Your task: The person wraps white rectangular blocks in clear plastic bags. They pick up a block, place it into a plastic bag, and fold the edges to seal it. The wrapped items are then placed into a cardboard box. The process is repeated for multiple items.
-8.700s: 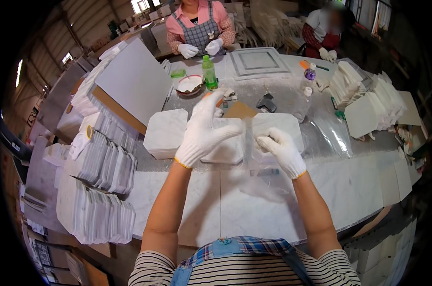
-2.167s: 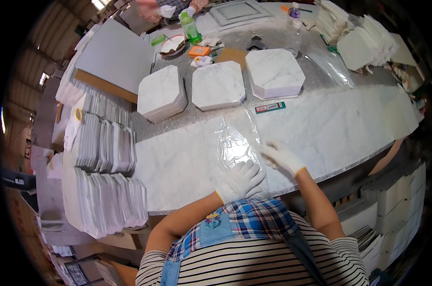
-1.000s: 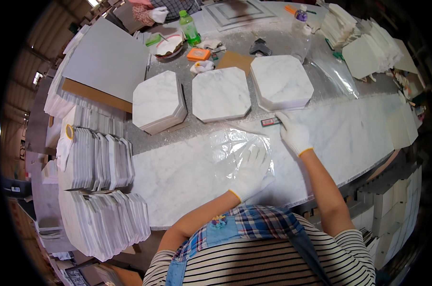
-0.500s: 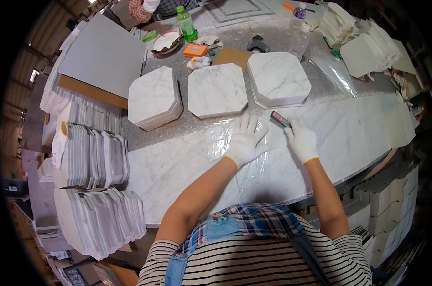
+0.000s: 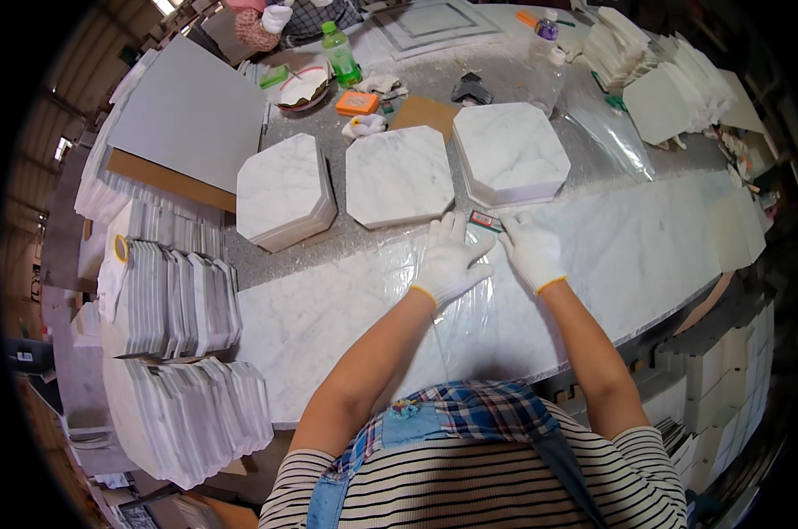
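Note:
My left hand, in a white knit glove, lies flat with fingers stretched out on a clear plastic sheet. The sheet rests on a long, grey-veined white marble slab. To its right, my gloved right hand grips a small flat dark-green tool with a red and white label; its exact kind is unclear. The tool points leftward, near the left fingertips. Just beyond my hands, three stacks of white marble tiles with cut corners stand in a row: left stack, middle stack, right stack.
Upright marble tiles line the left edge, beside a large grey panel. Behind the stacks lie an orange box, a green bottle, a bowl and a clear bottle. Another person's gloved hand shows at the far side.
My right hand has moved left with the green tool, which now lies closer to my left hand and is turned more level. My left hand stays on the plastic sheet.

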Action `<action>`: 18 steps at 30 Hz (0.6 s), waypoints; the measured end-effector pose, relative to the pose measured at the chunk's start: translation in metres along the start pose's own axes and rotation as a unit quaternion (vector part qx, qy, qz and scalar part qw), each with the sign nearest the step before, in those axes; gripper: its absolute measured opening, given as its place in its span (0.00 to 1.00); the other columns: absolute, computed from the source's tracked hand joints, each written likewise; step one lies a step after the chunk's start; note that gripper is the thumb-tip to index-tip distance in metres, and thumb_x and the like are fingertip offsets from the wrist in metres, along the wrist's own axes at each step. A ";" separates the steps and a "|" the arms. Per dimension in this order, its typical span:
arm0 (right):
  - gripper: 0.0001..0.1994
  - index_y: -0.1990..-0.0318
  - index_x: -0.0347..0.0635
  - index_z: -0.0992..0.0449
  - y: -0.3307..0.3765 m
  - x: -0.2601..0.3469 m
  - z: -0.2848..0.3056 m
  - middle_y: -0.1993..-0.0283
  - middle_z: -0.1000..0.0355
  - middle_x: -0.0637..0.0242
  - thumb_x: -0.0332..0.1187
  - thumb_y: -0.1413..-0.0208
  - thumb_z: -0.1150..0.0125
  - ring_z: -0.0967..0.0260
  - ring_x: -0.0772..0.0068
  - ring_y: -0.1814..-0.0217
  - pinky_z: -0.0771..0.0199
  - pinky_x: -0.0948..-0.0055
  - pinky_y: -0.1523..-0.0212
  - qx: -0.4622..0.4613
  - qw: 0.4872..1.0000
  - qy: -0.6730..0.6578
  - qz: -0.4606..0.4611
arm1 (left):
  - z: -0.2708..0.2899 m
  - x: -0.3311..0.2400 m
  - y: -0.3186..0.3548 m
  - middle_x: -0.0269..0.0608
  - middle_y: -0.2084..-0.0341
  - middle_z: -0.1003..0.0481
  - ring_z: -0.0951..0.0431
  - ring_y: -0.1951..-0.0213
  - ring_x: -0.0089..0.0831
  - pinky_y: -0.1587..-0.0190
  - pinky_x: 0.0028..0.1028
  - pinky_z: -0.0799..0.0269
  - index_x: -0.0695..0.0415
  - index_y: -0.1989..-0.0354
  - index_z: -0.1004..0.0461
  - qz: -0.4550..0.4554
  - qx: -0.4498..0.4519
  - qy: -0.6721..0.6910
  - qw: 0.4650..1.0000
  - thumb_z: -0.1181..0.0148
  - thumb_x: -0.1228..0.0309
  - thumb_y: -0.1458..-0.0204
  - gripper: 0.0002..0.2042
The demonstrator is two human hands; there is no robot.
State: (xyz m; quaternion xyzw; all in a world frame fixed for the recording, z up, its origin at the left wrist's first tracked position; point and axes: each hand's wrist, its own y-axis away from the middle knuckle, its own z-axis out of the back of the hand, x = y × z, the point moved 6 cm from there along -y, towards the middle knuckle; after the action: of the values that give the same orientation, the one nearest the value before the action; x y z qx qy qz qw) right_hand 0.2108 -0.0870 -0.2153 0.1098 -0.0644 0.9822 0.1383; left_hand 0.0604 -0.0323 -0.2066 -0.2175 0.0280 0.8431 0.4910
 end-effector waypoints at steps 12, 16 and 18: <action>0.17 0.44 0.52 0.25 0.003 0.006 0.028 0.50 0.25 0.62 0.39 0.41 0.40 0.23 0.52 0.58 0.23 0.56 0.58 -0.074 0.995 -0.072 -0.003 | 0.038 0.002 0.021 0.57 0.45 0.27 0.27 0.44 0.53 0.42 0.45 0.31 0.57 0.49 0.23 0.048 -0.084 0.079 0.992 0.35 0.58 0.49 0.22; 0.16 0.45 0.52 0.24 0.003 -0.005 0.031 0.49 0.24 0.62 0.39 0.40 0.41 0.23 0.53 0.57 0.23 0.57 0.57 -0.084 0.994 -0.066 -0.022 | 0.064 0.031 0.051 0.56 0.56 0.22 0.23 0.52 0.53 0.45 0.42 0.29 0.61 0.50 0.22 0.158 -0.162 0.131 0.965 0.39 0.61 0.46 0.19; 0.15 0.46 0.52 0.23 0.003 -0.006 0.032 0.49 0.24 0.62 0.38 0.40 0.41 0.23 0.53 0.56 0.23 0.58 0.57 -0.105 0.993 -0.055 -0.006 | 0.073 0.060 0.076 0.57 0.55 0.21 0.21 0.51 0.51 0.46 0.39 0.27 0.62 0.48 0.22 0.238 -0.193 0.135 0.942 0.40 0.61 0.45 0.20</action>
State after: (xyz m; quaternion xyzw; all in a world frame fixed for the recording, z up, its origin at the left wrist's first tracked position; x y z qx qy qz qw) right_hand 0.2215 -0.0959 -0.1863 0.1490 -0.1735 0.9616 0.1517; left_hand -0.0538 -0.0033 -0.1770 -0.4068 -0.0186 0.8874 0.2162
